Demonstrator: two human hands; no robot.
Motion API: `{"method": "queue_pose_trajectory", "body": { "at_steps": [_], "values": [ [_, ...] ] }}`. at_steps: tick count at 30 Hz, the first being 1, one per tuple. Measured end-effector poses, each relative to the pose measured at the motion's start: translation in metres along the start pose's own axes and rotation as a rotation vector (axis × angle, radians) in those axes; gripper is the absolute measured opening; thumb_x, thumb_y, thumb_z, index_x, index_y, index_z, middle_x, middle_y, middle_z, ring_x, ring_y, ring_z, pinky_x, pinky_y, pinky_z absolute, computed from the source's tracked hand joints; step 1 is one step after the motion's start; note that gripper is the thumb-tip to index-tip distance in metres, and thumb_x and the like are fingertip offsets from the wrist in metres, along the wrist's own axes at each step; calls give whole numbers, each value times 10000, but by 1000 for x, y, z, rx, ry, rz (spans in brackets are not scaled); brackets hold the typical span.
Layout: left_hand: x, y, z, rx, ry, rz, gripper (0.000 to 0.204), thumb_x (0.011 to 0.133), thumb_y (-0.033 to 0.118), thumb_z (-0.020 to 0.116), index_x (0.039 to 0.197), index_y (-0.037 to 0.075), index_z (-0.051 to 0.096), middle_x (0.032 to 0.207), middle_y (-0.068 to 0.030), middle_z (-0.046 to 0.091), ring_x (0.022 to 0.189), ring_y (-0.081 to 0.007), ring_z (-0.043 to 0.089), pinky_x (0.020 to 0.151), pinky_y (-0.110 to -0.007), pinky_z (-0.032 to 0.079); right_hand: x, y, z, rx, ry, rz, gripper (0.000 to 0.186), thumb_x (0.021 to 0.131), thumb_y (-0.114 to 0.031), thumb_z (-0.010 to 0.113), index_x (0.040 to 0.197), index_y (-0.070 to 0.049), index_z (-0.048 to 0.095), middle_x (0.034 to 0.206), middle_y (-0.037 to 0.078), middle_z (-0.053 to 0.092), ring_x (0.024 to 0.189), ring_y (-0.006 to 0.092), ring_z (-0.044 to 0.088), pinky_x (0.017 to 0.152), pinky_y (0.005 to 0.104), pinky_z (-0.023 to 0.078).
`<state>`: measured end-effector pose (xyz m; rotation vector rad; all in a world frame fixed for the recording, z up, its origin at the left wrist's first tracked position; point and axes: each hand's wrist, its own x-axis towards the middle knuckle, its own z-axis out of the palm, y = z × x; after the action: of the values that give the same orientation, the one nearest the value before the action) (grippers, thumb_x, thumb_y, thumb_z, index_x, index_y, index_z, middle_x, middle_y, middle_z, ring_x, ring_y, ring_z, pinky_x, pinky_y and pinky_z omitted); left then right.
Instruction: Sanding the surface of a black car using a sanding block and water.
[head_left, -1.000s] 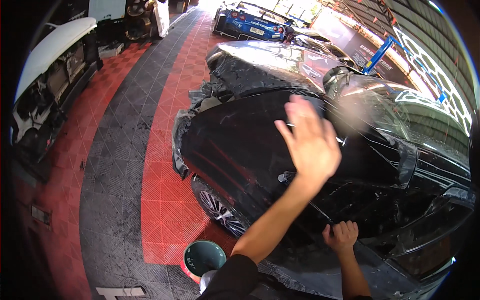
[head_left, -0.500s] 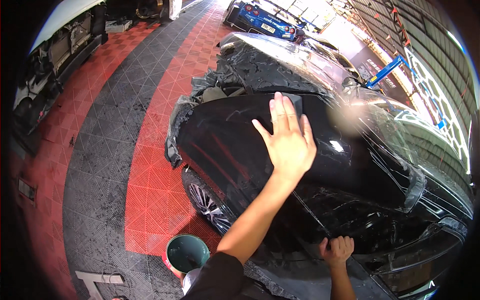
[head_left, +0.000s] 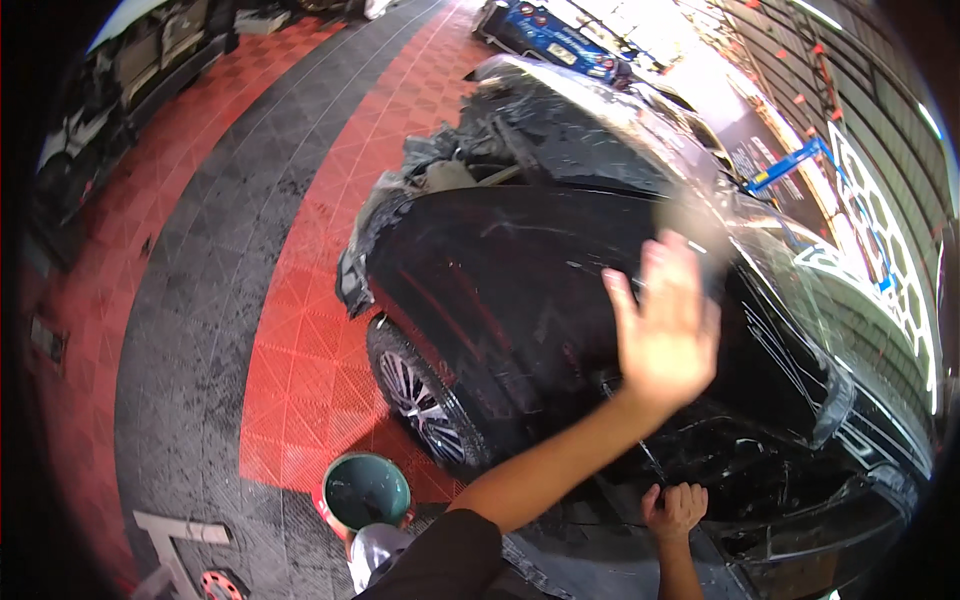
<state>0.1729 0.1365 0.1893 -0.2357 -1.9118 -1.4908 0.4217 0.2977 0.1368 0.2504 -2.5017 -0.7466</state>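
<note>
My left hand [head_left: 668,335] lies flat, its fingers stretched out, over the glossy black front fender [head_left: 520,290] of a car. A dark grey patch, perhaps a flat pad, shows beside its fingertips; blur hides its kind. Reddish streaks and wet-looking marks run over the fender. Lower down, my right hand [head_left: 676,510] rests on the dark bodywork near a panel seam, fingers curled and thumb tucked in. Whatever it may hold is hidden. Crumpled grey sheeting [head_left: 355,270] hangs at the car's front corner, above the spoked front wheel [head_left: 420,400].
A green-lined bucket [head_left: 367,490] stands on the red and black tiled floor [head_left: 300,400] beside the wheel. Left of it lie a T-shaped metal piece [head_left: 185,530] and a red round part [head_left: 222,585]. A blue car [head_left: 560,40] stands far off, near a blue post [head_left: 790,165].
My left hand has moved right and a little nearer across the fender, and the grey patch with it. My right hand stays at the same spot on the car. The view has shifted slightly.
</note>
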Motion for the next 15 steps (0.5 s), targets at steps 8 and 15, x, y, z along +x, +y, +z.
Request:
{"method": "queue_pose_trajectory", "body": {
  "at_steps": [8,15],
  "values": [
    [66,-187,-25,-41,79,-604,662,1103,360,299,1593,-74,205,1674,-221,261,1568,-315,230,1208,-705,20,-7,1,-5,-21,19,6,325,800,-174,691,660,-104,407,652,96,396,602,303,453,593,437,337],
    [-25,-78,0,-321,151,-412,726,1054,328,376,1597,-98,152,1667,-279,231,1564,-394,203,1219,-666,16,-4,6,-7,-45,-17,2,314,815,-134,670,664,-93,398,653,110,400,598,327,450,586,455,336]
  ]
}}
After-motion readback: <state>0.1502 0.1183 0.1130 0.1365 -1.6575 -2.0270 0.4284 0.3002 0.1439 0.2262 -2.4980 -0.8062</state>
